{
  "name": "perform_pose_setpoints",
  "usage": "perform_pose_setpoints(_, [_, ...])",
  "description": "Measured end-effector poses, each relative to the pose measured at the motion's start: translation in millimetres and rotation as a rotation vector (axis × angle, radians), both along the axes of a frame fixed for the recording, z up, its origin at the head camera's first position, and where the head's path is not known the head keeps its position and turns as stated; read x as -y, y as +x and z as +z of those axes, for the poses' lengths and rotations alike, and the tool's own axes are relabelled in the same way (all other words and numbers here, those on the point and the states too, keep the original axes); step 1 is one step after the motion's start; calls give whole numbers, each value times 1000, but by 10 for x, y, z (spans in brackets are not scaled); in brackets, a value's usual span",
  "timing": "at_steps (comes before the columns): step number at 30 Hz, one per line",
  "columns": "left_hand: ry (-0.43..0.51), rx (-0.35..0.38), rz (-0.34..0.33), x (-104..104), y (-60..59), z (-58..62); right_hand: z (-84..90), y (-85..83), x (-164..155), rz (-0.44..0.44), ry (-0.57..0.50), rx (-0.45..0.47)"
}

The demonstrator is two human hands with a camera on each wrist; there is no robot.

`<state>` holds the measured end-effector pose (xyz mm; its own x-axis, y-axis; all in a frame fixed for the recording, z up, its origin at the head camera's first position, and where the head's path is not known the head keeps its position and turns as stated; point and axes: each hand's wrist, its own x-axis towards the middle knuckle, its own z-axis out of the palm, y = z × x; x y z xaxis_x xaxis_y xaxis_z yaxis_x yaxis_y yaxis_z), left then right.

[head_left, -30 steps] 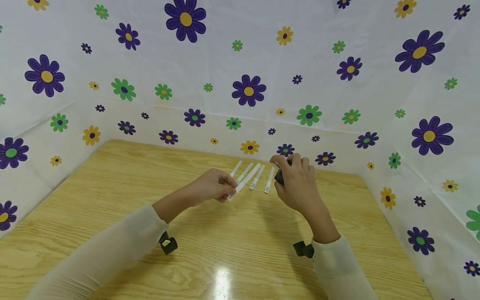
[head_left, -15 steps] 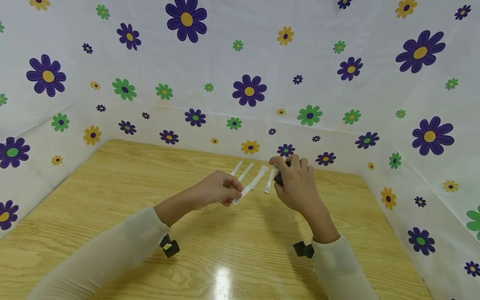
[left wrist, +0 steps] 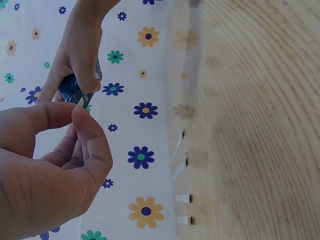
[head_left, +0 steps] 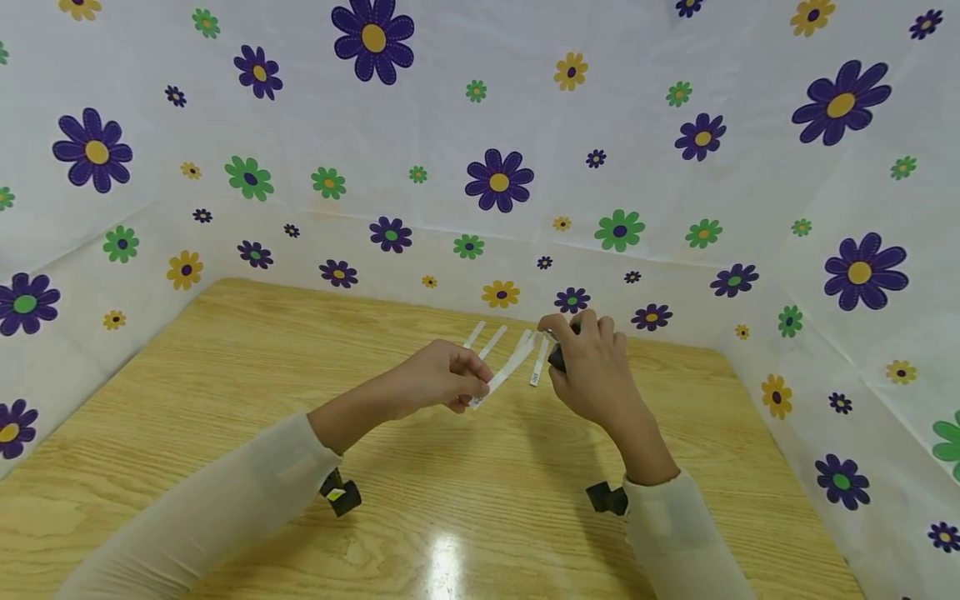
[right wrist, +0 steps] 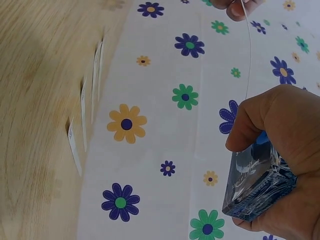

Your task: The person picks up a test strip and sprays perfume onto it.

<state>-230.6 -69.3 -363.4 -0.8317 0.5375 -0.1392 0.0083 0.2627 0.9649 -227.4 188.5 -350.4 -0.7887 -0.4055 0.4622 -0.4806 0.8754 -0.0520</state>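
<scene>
My left hand (head_left: 442, 379) pinches the near end of a white paper test strip (head_left: 513, 362) between thumb and fingers. The strip's far end reaches up close to the top of a dark glass perfume bottle (right wrist: 255, 175). Around that bottle curls my right hand (head_left: 600, 367), its index finger bent over the top; the nozzle is mostly hidden by the finger. Seen edge-on in the right wrist view, the held strip (right wrist: 250, 52) is a thin, slightly bowed line. Several more paper strips (head_left: 537, 367) with small printed ends lie spread on the table beneath the hands.
The wood-grain table (head_left: 300, 350) ends at a white flower-printed cloth (head_left: 420, 108) behind and at both sides. Black wrist-worn devices (head_left: 343, 496) hang below both sleeves.
My left hand has shifted right with the strip, bringing its far end close to the bottle's top. My right hand and the bottle stay nearly in place.
</scene>
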Motion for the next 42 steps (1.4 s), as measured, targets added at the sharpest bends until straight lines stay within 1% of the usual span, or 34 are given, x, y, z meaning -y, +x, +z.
perform_pose_setpoints(10, [7,12,-6,-20,14,6,-20,-9,-8,-5,-23,3])
perform_pose_setpoints(20, [7,4,-8,-23,19,-13,-13,-4,-9,-21,-42,16])
perform_pose_setpoints(32, [14,2,-16,-14,36,-16,1,-6,-10,-10,-34,6])
perform_pose_setpoints(42, [18,-2,-21,-19,37,-17,7,-2,-15,-8,-34,19])
